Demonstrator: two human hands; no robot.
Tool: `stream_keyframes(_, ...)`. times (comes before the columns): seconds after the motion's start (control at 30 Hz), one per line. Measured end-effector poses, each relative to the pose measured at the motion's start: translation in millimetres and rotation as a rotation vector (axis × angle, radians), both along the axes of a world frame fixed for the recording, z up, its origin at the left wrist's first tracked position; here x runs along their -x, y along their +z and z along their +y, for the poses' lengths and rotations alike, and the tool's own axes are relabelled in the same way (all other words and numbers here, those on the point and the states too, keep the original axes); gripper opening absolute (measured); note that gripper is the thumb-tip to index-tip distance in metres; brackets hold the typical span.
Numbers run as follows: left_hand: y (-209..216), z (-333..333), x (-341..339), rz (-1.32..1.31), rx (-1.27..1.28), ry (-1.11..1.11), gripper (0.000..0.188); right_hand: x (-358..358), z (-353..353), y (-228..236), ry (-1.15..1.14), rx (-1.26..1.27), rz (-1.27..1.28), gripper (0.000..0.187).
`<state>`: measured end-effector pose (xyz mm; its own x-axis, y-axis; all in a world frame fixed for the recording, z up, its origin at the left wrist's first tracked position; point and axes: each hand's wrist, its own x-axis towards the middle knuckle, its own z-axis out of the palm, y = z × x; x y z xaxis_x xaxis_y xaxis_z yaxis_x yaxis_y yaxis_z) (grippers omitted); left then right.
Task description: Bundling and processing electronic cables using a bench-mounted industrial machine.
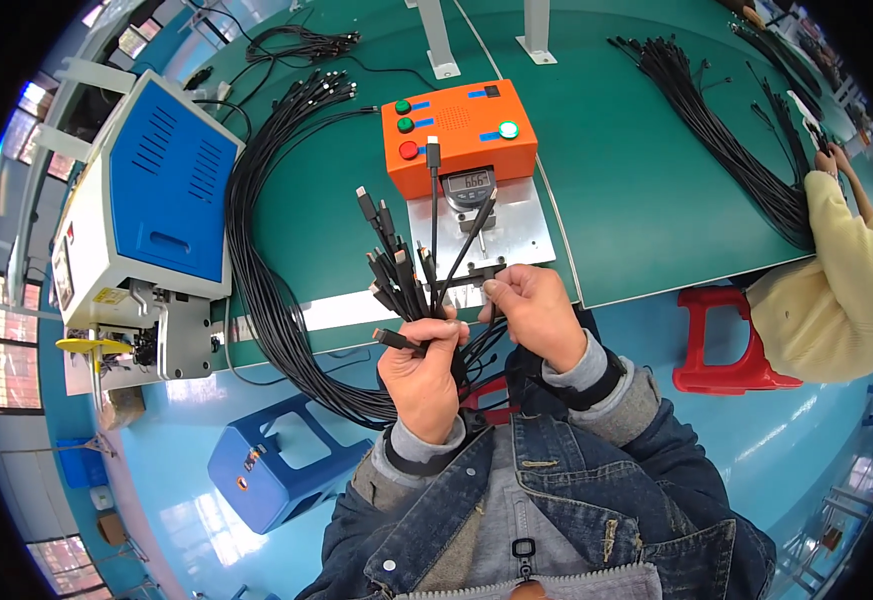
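My left hand (422, 385) is closed round a bunch of black cables (403, 280), whose connector ends fan upward above the fist. One cable stands straight up from the bunch in front of the orange box (456, 130). With thumb and fingers my right hand (539, 312) pinches a black cable end (491, 284) at the near edge of a silver metal plate (523, 222). A small black clamp piece touches or lies close to that end; which, I cannot tell. A round digital gauge (470, 188) with a lit display sits on the plate, below the orange box.
A blue-and-white machine (161, 180) stands at the left table edge. Beside it a thick bundle of black cables (246, 230) hangs off the green table (596, 150). More cables (716, 130) lie right, near a person in yellow (826, 290). Blue and red stools stand below.
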<state>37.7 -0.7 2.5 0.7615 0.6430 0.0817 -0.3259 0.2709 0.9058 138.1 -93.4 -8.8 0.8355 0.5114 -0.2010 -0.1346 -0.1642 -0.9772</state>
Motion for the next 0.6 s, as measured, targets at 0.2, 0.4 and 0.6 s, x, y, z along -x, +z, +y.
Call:
stream_keyframes(0.2, -3, 1, 0, 0.021, -0.021, 0.003, 0.007, 1, -1, -1, 0.016, -0.013, -0.007, 0.018)
stream_keyframes(0.4, -5, 1, 13, 0.086, -0.031, -0.09, 0.006, 9, -16, -2, 0.096, 0.081, -0.204, 0.02)
stream_keyframes(0.6, -12, -3, 43, 0.189, -0.075, -0.208, 0.006, 22, -47, -4, 0.469, 0.559, -0.558, 0.021)
